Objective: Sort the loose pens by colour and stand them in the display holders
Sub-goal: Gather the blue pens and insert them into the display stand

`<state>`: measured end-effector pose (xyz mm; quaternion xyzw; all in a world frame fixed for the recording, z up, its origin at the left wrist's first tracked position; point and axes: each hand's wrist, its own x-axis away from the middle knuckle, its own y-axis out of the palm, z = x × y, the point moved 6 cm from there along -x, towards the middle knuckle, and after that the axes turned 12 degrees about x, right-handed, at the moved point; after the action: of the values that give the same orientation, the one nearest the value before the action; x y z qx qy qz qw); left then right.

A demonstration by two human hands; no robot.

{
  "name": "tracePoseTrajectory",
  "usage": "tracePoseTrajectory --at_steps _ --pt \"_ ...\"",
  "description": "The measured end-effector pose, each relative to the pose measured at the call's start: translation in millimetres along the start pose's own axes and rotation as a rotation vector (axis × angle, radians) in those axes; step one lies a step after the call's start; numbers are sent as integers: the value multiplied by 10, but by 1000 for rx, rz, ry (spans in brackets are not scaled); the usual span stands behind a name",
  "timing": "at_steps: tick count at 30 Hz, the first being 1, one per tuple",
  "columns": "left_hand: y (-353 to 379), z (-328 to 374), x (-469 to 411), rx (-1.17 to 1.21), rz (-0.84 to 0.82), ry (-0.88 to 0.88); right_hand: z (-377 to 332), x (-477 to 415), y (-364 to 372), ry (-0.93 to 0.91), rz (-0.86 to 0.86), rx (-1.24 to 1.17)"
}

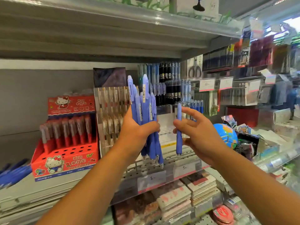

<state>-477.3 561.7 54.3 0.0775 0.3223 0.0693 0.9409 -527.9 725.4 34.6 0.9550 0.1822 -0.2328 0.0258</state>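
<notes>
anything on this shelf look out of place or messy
Yes: a heap of dark blue pens lies flat on the shelf at far left, beside the red pen display box, not standing in any holder. The box's front holes sit empty.

Open shelf space is seen at centre frame, between a clear pen holder on the left and a globe on the right; the left is blocked by a red display box.
</notes>
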Motion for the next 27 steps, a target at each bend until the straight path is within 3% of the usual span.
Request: tracePoseTrajectory --at_steps 7,18,27 --pt "-53 -287 -422 -74 37 68 236 -556 -125 -87 1 47" --pt "-328 -460 -649 -152 286 177 405 -1483 -95 -283 62 163" --pt "-250 -688 -535 -235 467 197 661 -1996 205 -375 -67 398"
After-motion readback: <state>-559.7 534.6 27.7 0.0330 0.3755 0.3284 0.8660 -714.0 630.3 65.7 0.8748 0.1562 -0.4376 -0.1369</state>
